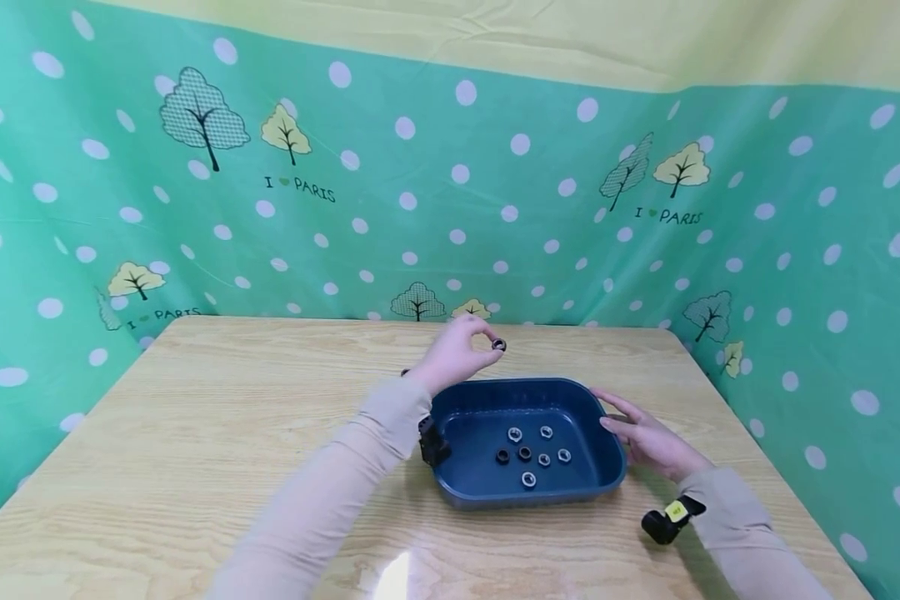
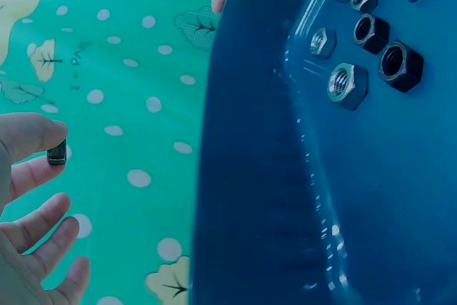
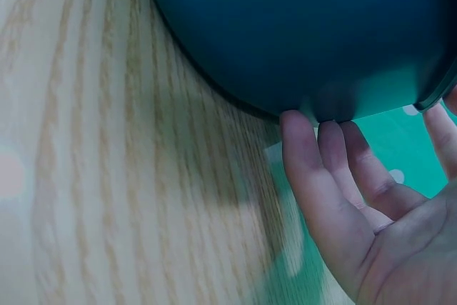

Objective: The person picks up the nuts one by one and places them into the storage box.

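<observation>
My left hand [image 1: 457, 354] is raised over the far side of a dark blue rectangular tray [image 1: 487, 492]. Between thumb and index finger it pinches a small dark nut [image 2: 56, 153], while the other fingers are spread in the left wrist view. Inside the tray lie several loose hex nuts, some silver [image 2: 348, 85] and some black [image 2: 401, 66]. My right hand [image 1: 648, 437] holds the tray's right end, its thumb over the rim and fingertips [image 3: 298, 137] against the outer wall.
The tray stands on a light wooden table [image 1: 232, 425], right of its middle. A green dotted curtain [image 1: 390, 192] hangs behind and along the sides. One small dark thing [image 1: 405, 372] shows partly behind the left wrist.
</observation>
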A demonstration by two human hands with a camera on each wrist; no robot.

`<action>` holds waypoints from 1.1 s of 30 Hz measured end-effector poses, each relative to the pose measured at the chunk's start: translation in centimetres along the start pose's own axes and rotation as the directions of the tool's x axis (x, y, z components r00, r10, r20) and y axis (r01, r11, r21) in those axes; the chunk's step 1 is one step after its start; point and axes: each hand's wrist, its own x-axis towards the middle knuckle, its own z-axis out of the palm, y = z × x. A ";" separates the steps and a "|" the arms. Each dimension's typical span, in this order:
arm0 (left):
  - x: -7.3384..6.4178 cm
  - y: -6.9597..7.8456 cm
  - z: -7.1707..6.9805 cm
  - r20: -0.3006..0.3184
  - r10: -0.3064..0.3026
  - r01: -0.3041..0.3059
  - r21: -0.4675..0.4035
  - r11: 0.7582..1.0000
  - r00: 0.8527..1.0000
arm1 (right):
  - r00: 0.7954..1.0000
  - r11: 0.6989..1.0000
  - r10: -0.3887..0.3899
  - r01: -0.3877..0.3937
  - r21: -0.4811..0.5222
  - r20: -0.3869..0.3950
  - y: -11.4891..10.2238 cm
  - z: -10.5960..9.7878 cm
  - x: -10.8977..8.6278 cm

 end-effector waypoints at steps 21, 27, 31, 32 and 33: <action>0.0 0.1 3.9 0.076 0.055 -0.057 0.025 0.998 0.996 | 1.000 0.999 -0.016 0.015 0.048 0.022 0.1 -0.2 0.0; -0.4 0.2 4.9 0.135 0.065 -0.071 0.042 0.997 0.989 | 1.000 0.999 -0.014 0.013 0.039 0.018 0.1 0.0 -0.1; -0.6 0.2 5.2 0.146 0.075 -0.080 0.031 0.996 0.986 | 1.000 1.000 -0.013 0.013 0.029 0.009 0.1 0.1 -0.1; -0.6 0.2 5.2 0.148 0.082 -0.087 0.025 0.996 0.986 | 1.000 1.000 -0.013 0.013 0.027 0.008 0.1 0.1 -0.1; -0.6 0.2 5.3 0.154 0.088 -0.092 0.018 0.996 0.984 | 1.000 1.000 -0.013 0.013 0.027 0.005 0.1 0.1 -0.1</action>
